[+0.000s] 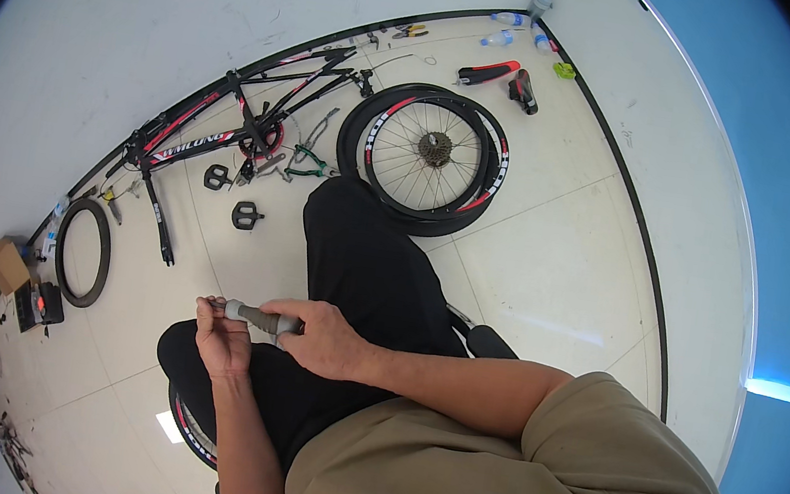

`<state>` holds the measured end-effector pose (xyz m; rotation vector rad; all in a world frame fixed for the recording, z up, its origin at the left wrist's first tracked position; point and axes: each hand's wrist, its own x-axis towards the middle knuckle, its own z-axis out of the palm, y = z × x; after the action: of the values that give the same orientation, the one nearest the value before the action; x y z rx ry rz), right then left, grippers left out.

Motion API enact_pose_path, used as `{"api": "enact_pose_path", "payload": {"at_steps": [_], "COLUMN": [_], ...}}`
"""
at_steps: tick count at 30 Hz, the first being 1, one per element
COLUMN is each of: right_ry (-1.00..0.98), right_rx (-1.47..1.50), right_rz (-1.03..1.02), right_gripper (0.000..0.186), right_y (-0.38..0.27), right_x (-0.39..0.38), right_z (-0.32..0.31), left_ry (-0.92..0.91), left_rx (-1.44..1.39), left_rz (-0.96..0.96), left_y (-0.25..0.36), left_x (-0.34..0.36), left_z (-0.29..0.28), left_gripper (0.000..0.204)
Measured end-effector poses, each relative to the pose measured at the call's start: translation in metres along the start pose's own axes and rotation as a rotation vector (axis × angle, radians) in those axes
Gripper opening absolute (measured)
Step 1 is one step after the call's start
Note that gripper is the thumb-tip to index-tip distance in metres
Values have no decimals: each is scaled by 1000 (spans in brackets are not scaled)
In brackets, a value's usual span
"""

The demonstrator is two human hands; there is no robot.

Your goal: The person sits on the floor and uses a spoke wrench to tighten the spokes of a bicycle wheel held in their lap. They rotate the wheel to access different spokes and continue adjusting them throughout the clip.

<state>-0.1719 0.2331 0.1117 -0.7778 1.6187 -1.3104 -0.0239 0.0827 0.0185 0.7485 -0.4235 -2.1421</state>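
Note:
A thick grey-and-brown screwdriver (256,317), stubby and seemingly powered, lies level above my lap. My right hand (330,339) is wrapped round its rear end. At its front end, my left hand (222,339) has palm up and fingertips pinched together. A small dark piece shows between those fingertips, too small to name; it seems to meet the tool's tip. Both hands hang over my black trousers (369,253), between the knees.
Ahead on the tiled floor lie a black-and-red bicycle frame (192,146), stacked wheels (498,176), a pedal (246,216), a loose tyre (61,261) and a saddle (524,93). An opened carton (9,265) is at the left. Another wheel (188,427) rests beside my left leg.

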Motion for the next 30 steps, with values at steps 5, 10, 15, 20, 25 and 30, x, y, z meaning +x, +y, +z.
{"api": "enact_pose_path", "payload": {"at_steps": [5, 10, 15, 20, 25, 30], "right_ry": [1, 20, 2, -36, -39, -141], "right_rx": [-16, -24, -9, 3, -2, 126], "right_rz": [4, -37, 31, 70, 64, 106], "right_gripper": [34, 34, 34, 36, 36, 38], "right_y": [-9, -3, -3, -11, -8, -7], "right_x": [-1, -1, 2, 1, 0, 2], "right_z": [-5, -1, -1, -4, -6, 1], "left_ry": [-47, 4, 0, -40, -37, -67], "left_rx": [-43, -44, -44, -38, -17, -85], "left_rz": [-35, -35, -15, -24, -7, -32], "left_y": [3, 4, 4, 5, 0, 3], "left_x": [-1, 1, 0, 2, -1, -7], "left_z": [4, -1, 2, -3, 2, -1], "left_gripper": [18, 18, 20, 20, 20, 15]}}
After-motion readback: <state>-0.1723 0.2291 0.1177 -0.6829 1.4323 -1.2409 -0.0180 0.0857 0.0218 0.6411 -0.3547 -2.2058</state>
